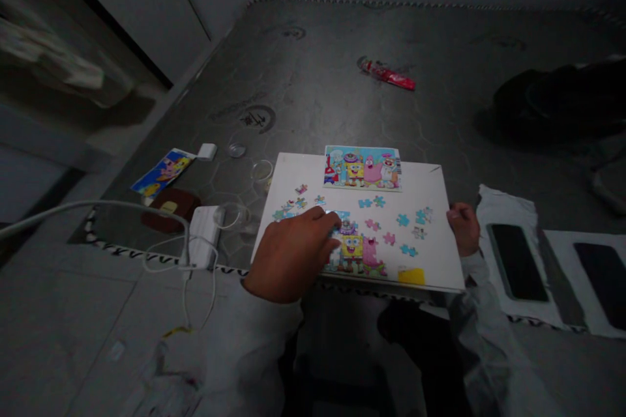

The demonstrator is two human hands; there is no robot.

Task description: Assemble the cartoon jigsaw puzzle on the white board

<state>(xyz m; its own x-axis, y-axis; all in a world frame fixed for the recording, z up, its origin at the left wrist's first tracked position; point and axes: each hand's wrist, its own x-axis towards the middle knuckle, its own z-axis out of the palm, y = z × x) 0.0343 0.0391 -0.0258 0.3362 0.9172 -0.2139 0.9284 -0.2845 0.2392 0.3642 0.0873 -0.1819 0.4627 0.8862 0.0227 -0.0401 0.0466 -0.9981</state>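
Note:
A white board (430,254) lies in front of me, with a small SpongeBob picture card (362,168) at its far edge. Loose blue and pink jigsaw pieces (386,221) are scattered across it. A partly assembled SpongeBob jigsaw section (353,254) sits near the front. My left hand (291,254) rests over the board's left side, its fingertips on pieces at that section, hiding what lies beneath them. At the board's right edge, my right hand (463,228) grips the rim. A yellow patch (411,275) shows at the front edge.
The board sits on a dark grey patterned mattress (313,98). A white charger (204,231) with tangled cables lies left, beside clear rings. Two phones (517,262) rest on white sheets at right. A red tube (386,73) and a black bag (552,101) lie further back.

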